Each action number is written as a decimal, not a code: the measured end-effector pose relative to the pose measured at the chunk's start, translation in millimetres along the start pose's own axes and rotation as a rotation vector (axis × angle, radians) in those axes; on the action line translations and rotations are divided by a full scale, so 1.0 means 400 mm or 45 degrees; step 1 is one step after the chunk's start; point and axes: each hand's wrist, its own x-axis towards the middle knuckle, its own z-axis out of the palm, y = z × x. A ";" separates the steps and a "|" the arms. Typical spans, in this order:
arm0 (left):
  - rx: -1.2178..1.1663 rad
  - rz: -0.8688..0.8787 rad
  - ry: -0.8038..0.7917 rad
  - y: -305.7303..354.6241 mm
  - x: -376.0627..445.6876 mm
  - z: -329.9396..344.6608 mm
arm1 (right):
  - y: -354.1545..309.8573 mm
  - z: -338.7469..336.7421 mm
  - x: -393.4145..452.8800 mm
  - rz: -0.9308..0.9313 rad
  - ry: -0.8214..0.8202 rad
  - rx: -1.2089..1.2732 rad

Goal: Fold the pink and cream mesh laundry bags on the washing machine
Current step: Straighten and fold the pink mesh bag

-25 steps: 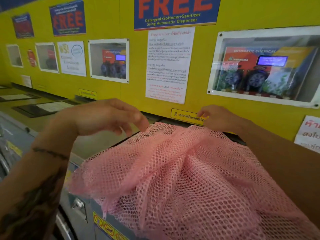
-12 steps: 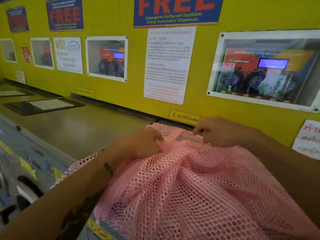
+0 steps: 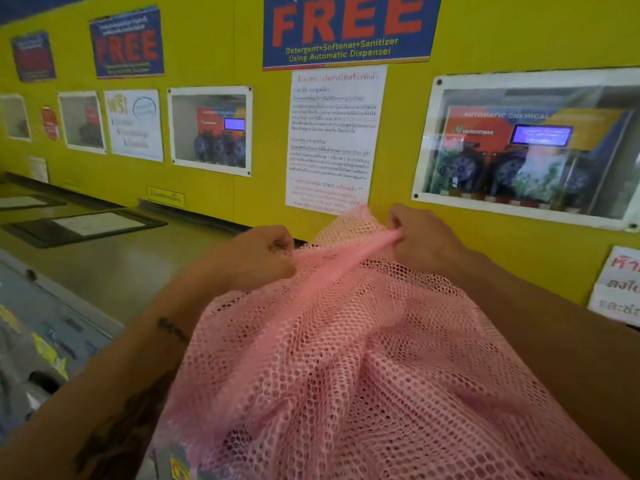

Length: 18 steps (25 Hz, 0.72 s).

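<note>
1. On the washing machine (image 3: 104,278), against the yellow wall (image 3: 485,36): pink mesh bag (image 3: 346,358) heaped and rumpled, near part spilling over the front edge.
2. Left hand (image 3: 258,259) and right hand (image 3: 424,237) each have a grip clenched on the bag's far hem, pulled taut between them.
3. Cream bag not in view.
4. Risk: slippery open mesh may slide off the front if the hem is lifted unevenly; bunched folds underneath would likely skew the first crease.

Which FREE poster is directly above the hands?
The biggest, sharpest FREE poster, reading "Detergent+Softener+Sanitizer", above both hands; the two smaller ones hang farther left.
</note>
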 end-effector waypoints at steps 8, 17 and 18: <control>0.044 0.014 -0.266 0.100 0.109 0.135 | -0.040 0.012 -0.029 -0.216 -0.149 -0.071; -0.156 0.199 -0.001 0.063 0.132 0.204 | 0.089 0.016 -0.043 0.496 -0.726 1.033; -0.176 0.218 0.019 0.059 0.129 0.198 | 0.091 0.029 -0.032 0.558 -0.720 1.172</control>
